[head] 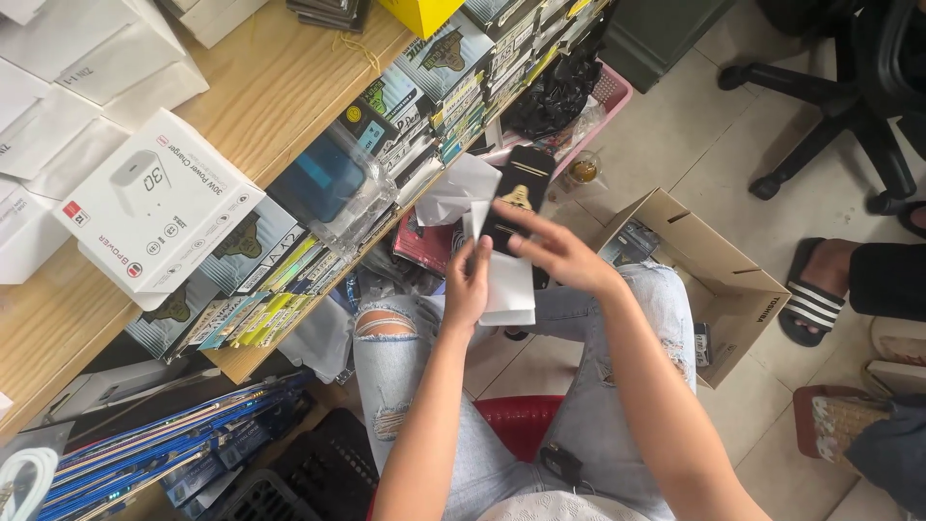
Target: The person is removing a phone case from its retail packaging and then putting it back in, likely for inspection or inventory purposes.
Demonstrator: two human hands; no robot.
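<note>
At the left of the frame, a wooden shelf point(280, 87) is seen, stacked with a white charger box point(159, 207). At centre, a white paper sheet point(508, 282) is pinched in the left hand point(468, 285). A black packet point(518, 196) is gripped by the right hand point(558, 253). Lower right, an open cardboard box point(719, 280) is set on the floor.
</note>
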